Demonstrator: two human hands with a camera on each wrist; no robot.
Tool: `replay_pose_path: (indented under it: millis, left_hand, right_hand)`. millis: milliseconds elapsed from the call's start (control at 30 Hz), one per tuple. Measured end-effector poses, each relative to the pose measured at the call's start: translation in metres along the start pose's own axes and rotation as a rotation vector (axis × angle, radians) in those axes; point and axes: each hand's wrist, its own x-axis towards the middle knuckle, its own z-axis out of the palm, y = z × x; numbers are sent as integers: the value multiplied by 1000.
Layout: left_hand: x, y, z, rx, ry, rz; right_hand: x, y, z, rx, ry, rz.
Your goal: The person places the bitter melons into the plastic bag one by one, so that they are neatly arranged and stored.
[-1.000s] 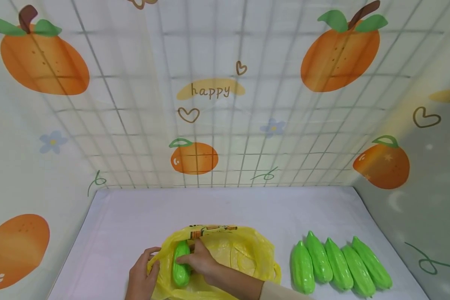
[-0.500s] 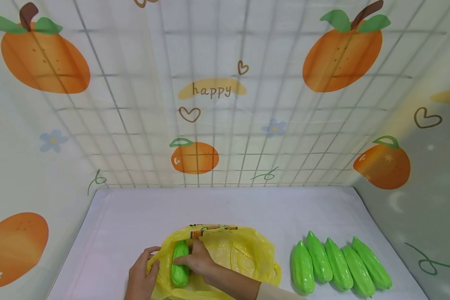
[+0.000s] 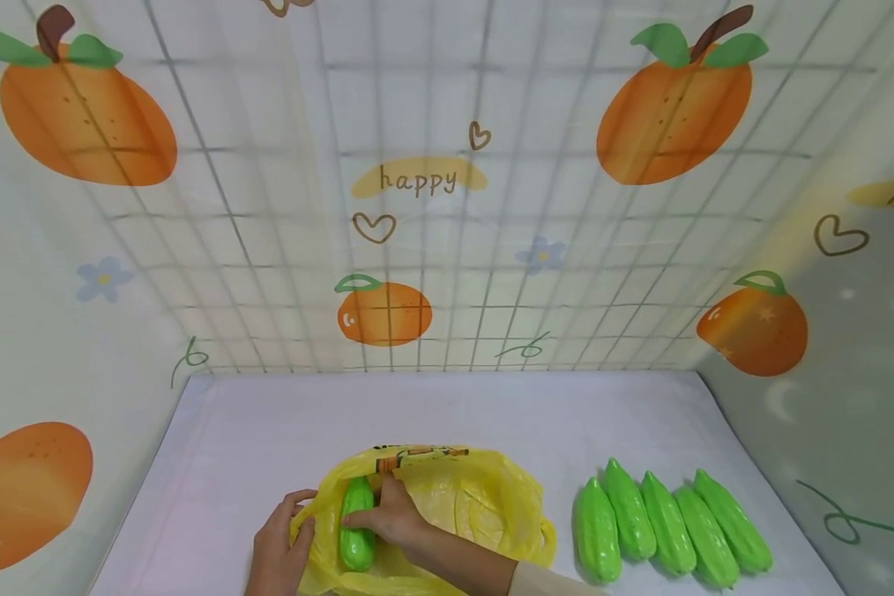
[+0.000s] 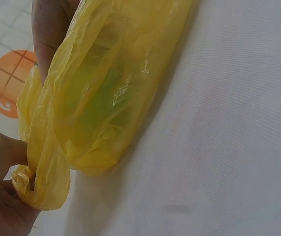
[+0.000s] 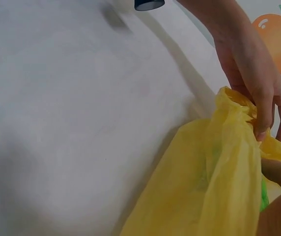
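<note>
A thin yellow plastic bag (image 3: 492, 488) lies with its mouth spread wide. Inside its left part is a glossy green cucumber-like vegetable (image 3: 357, 546), seen only as a green blur through the plastic in the left wrist view. My right hand (image 3: 398, 513) reaches into the bag and holds this vegetable, thumb across its near side; the other fingers are mostly hidden. On the bag's left rim, my left hand (image 3: 279, 546) grips the bunched plastic between thumb and fingers. The right wrist view shows the left hand (image 5: 253, 73) on that rim too.
Several matching green vegetables (image 3: 666, 526) lie side by side on the white table (image 3: 268, 414), right of the bag. A curtain printed with oranges (image 3: 385, 314) hangs behind the table and along both sides. A small dark object (image 5: 149, 4) shows at the right wrist view's top edge.
Very little differs. Over the first half second, my right hand and the held vegetable shifted slightly left inside the bag. My left hand keeps its grip on the rim.
</note>
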Motion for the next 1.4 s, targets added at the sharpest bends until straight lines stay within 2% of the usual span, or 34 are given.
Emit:
replay_pose_path:
  millis: [200,367,667,867,1000,1400]
  left_hand:
    - [1,0,0,-9,-10,-35]
    - [0,0,-1,-7,-12,-37]
    - [-1,1,-1,1,-7,-42]
    - [-1,-1,1,25,21,-12]
    - [0,-2,2,28,15,-17]
    - [0,2,-1,32,5,-40]
  right_hand:
    - [-2,-2,-3,5,-23,13]
    - [-5,-3,-10,-3,-45,11]
    - [-15,-14,-40,-83,-150,80]
    - [-23,-21,-63,-41,-240,51]
    - [-30,-26,-79,-11,-273,25]
    - [-50,-45,-128,25,-233,-76]
